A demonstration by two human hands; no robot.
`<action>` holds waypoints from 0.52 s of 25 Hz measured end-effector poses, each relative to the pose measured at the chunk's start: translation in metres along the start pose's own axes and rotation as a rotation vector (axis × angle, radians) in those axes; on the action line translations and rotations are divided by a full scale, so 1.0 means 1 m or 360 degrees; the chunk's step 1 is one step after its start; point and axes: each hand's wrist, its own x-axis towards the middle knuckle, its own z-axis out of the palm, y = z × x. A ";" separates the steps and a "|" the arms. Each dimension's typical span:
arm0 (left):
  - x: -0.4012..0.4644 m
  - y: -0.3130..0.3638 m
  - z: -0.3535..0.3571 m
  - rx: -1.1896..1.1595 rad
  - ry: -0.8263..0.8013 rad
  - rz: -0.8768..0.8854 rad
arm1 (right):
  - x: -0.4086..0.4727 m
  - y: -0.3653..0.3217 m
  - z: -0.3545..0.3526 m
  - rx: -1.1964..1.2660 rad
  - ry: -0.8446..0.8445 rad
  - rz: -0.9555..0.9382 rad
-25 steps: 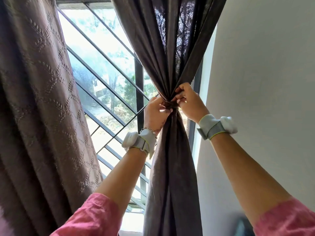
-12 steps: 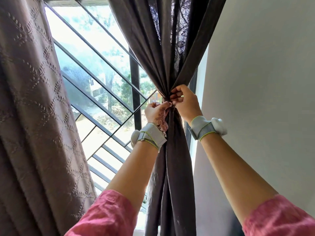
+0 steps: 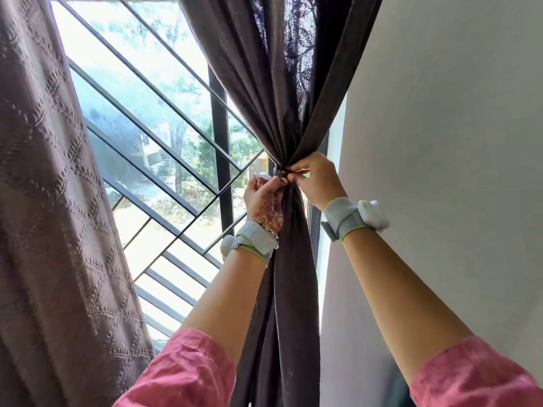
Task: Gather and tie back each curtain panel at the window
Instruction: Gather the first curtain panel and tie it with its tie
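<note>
Both pinching at the tie [image 3: 281,174] cinching the dark curtain [image 3: 282,83]: left hand [image 3: 263,201] just below, right hand [image 3: 316,179] beside. Tie mostly hidden under fingertips.

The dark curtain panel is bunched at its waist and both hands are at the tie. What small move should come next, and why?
Probably pull the tie ends snug. The left hand and right hand both pinch at the tie around the gathered dark panel, so the knot looks unfinished; the patterned panel hangs loose.
</note>
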 end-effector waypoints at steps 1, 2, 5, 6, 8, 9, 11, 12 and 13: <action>0.001 0.001 -0.001 -0.0007 -0.0007 0.0014 | 0.002 -0.002 0.000 -0.0073 -0.0031 -0.0012; 0.001 0.002 -0.003 -0.0008 -0.0026 0.0023 | 0.004 -0.003 0.000 -0.0133 -0.0068 -0.0021; -0.001 0.009 -0.012 0.0128 -0.0151 0.0036 | 0.009 -0.005 0.001 -0.0196 -0.0092 -0.0001; -0.002 0.012 -0.014 0.0245 -0.0188 0.0061 | 0.010 -0.005 0.002 -0.0186 -0.0076 0.0027; -0.002 0.021 -0.017 0.0629 -0.0201 0.0197 | 0.009 -0.005 0.007 -0.0120 -0.0009 0.0114; -0.001 0.024 -0.017 0.0860 -0.0192 0.0290 | 0.009 -0.004 0.010 -0.0109 0.0045 0.0152; 0.004 0.026 -0.014 0.1188 -0.0153 0.0415 | 0.009 -0.003 0.015 -0.0129 0.0141 0.0206; 0.006 0.025 -0.013 0.1262 -0.0132 0.0433 | 0.010 -0.002 0.016 -0.0129 0.0180 0.0233; 0.008 0.022 -0.013 0.1290 -0.0123 0.0442 | 0.011 -0.002 0.017 -0.0110 0.0219 0.0255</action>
